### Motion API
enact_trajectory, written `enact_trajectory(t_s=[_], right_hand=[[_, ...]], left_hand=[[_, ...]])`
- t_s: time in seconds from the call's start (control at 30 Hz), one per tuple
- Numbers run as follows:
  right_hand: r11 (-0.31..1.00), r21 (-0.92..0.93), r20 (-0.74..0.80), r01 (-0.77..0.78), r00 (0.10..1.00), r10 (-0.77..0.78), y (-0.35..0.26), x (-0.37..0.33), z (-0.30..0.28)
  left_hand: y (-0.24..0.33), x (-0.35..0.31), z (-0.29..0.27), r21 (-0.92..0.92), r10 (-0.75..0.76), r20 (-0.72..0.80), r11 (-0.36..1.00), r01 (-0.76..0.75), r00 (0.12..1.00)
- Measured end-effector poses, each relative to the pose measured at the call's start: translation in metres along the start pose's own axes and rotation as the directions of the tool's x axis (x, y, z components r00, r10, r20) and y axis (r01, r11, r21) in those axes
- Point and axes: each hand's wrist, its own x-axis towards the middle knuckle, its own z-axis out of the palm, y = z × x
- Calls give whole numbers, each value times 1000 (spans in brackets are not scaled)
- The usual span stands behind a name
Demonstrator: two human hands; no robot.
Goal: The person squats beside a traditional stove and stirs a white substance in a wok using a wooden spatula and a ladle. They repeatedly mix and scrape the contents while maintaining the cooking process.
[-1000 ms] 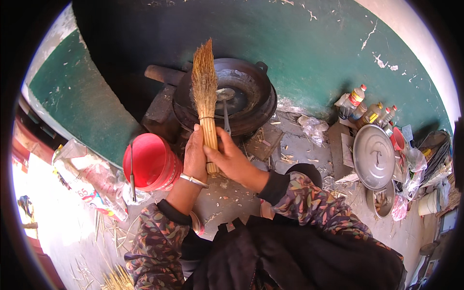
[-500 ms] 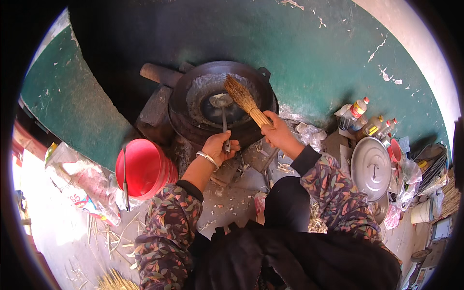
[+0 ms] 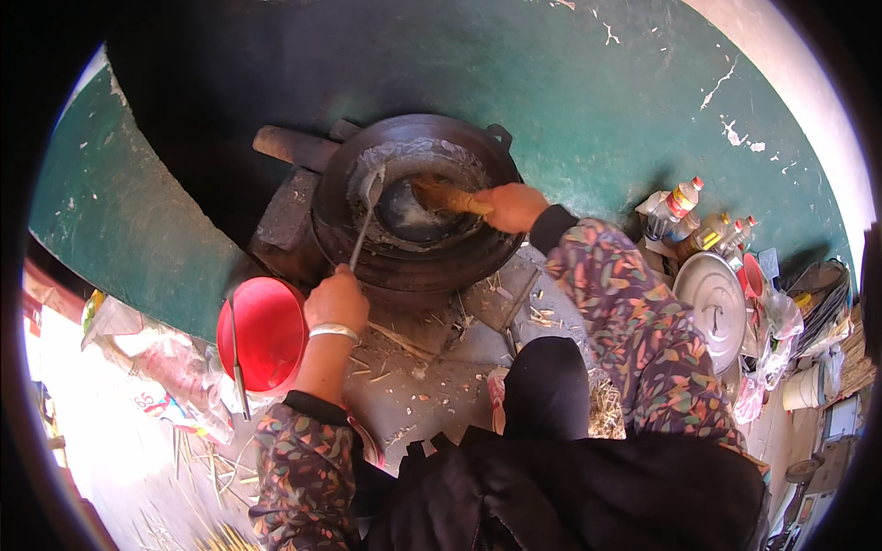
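Grey metal ladle (image 3: 372, 186) shifts left | left fingers (image 3: 342, 278) grasp it, right fingers (image 3: 493, 198) tan straw brush (image 3: 448, 196) | better keep both apart

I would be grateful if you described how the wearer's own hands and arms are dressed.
The left hand and right hand are both ungloved. A pale, silvery bangle circles the left wrist; none shows on the right. Both sleeves are dark with a small leaf print in pinkish, orange and green tones, ending in plain black cuffs.
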Motion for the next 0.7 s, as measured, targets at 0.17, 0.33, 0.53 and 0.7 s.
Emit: enact_trajectory(t_s=[0.17, 0.33, 0.53, 0.7], right_hand=[[977, 58, -112, -207, 971, 212, 23, -24, -31], [952, -46, -149, -302, 944, 293, 41, 24, -2], [983, -75, -92, 166, 981, -173, -14, 93, 43], [885, -273, -119, 378, 899, -421, 15, 46, 3]], left_hand=[[-18, -13, -8, -68, -4, -79, 998, -1, 997], [-29, -22, -7, -234, -7, -243, 971, -52, 970], [-39, -20, -3, -556, -30, -311, 816, -156, 950], [-56, -33, -5, -780, -44, -256, 599, -180, 966]])
